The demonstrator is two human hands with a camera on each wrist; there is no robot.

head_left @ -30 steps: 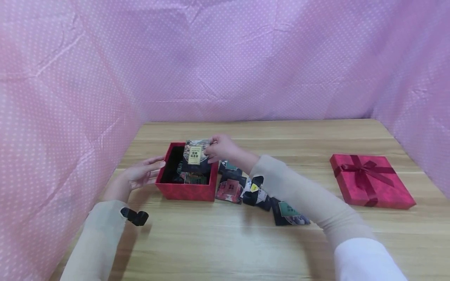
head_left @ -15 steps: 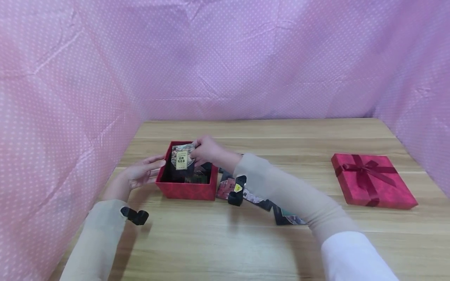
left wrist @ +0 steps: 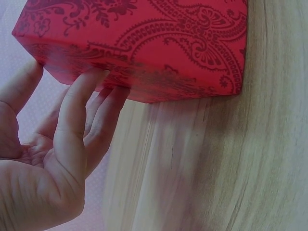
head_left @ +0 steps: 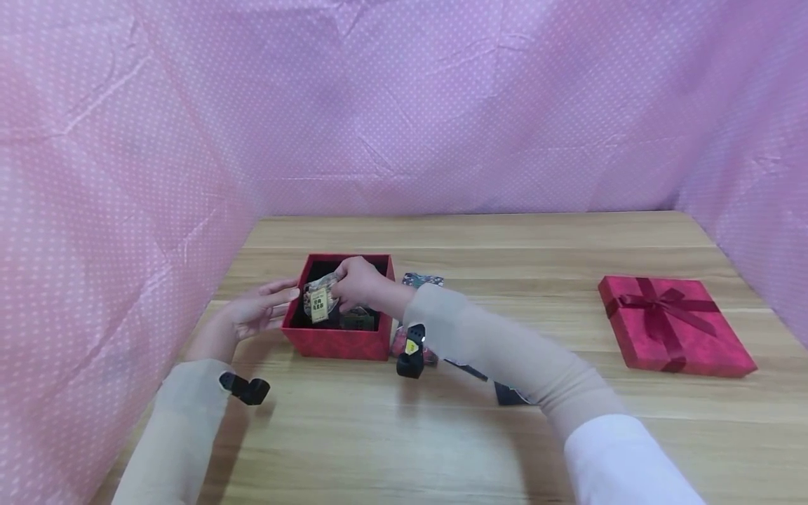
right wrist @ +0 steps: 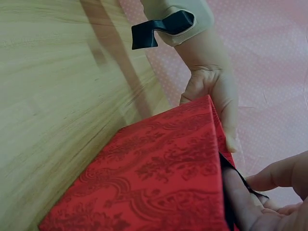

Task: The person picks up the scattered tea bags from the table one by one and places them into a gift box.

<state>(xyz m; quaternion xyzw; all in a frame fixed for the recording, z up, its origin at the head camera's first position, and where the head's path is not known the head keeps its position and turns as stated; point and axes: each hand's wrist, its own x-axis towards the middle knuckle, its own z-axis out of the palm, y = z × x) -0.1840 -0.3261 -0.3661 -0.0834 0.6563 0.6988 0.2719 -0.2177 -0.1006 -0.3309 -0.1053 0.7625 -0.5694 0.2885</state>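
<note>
A red patterned gift box (head_left: 337, 345) with a black inside stands on the table without its lid. My right hand (head_left: 366, 284) reaches into it and pinches a dark tea sachet (head_left: 318, 305) with a pale yellow label by its upper right edge. That sachet tilts inside the box near the left wall, its lower part hidden. Another dark sachet (head_left: 358, 320) shows at the box's front right. My left hand (head_left: 255, 312) rests against the box's left side, fingertips on the outer wall, as the left wrist view shows. In the right wrist view, the near wall hides part of my right fingers (right wrist: 240, 199).
More sachets lie right of the box, one at the back (head_left: 421, 280) and a red-labelled one (head_left: 399, 344); my right forearm partly covers others, including a dark one (head_left: 510, 395). The red lid with a ribbon bow (head_left: 678, 330) lies on the table's right side.
My right hand has moved left and down with the sachet, from above the box's right part into its left part. The sachet now tilts. My left hand stays at the box's side.
</note>
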